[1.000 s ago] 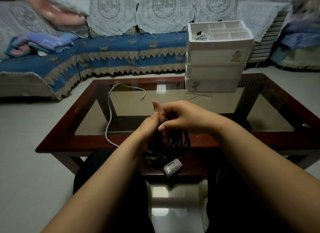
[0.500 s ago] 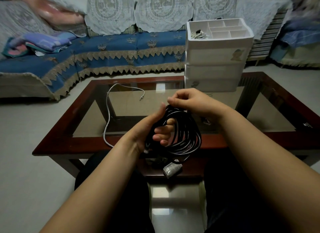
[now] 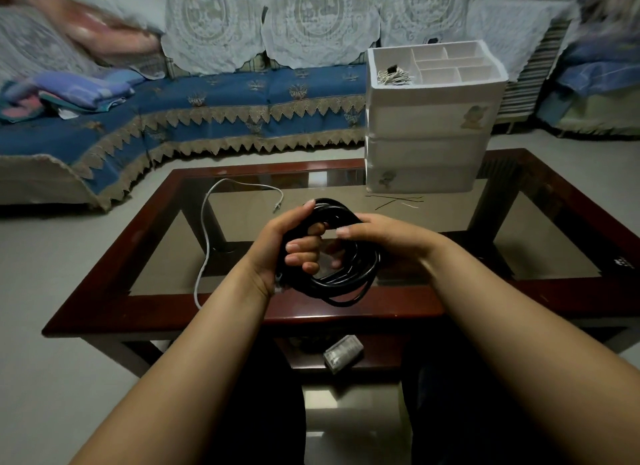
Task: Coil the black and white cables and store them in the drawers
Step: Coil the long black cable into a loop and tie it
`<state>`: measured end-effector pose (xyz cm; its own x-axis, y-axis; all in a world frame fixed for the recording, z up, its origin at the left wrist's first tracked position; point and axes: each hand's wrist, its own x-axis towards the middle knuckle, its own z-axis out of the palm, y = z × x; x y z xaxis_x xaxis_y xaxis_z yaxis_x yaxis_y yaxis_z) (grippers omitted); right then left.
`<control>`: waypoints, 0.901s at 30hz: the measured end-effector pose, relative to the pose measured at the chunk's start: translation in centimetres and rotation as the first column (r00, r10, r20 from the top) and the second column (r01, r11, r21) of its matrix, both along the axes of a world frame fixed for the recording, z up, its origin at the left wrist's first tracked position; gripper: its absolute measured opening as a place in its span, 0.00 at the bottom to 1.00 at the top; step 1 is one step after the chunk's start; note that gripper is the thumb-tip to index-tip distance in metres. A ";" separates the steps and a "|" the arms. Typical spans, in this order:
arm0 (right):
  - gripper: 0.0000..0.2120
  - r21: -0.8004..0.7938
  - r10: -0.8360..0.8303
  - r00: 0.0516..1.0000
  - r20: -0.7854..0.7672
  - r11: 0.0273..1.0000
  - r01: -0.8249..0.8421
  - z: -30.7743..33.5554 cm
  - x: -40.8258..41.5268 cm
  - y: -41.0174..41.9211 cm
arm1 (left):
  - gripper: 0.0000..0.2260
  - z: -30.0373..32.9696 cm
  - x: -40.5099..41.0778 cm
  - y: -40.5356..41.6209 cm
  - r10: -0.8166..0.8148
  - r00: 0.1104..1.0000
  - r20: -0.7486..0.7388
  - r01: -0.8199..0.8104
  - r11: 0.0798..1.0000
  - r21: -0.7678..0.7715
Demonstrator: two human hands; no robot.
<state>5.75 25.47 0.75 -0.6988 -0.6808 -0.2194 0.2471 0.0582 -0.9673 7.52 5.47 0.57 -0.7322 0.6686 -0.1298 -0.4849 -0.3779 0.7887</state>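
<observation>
A black cable (image 3: 349, 284) is wound into a loose coil above the near edge of the table. My left hand (image 3: 287, 246) grips the coil's left side, its fingers through the loop. The top right of the coil lies under my right hand (image 3: 384, 232), which holds the strands there. A white cable (image 3: 207, 222) lies uncoiled on the glass at the left, its plug end near the table's middle. The white drawer unit (image 3: 429, 146) stands at the far right of the table, all drawers shut.
The drawer unit's top tray holds a small bundle of ties (image 3: 393, 76). Several thin twist ties (image 3: 398, 201) lie on the glass before it. The table (image 3: 145, 243) has a dark red wooden frame. A clear small box (image 3: 343, 353) sits on the lower shelf. A blue sofa (image 3: 207, 118) runs behind.
The coil was bunched low between my hands; I have raised it and it has spread into wide loops. My right hand went from the coil's front to its top right.
</observation>
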 end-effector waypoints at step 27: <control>0.11 -0.139 -0.622 0.689 0.371 0.696 0.704 -3.2 -6.4 -2.9 | 0.11 -2.8 -7.6 2.0 0.259 0.928 0.268 -0.293 0.951 0.096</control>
<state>-0.69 22.58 -2.41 -0.9232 -0.1176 -0.3659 0.3773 -0.4587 -0.8045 -0.10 7.51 -2.25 -0.8456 0.4679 -0.2570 -0.5208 -0.6174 0.5896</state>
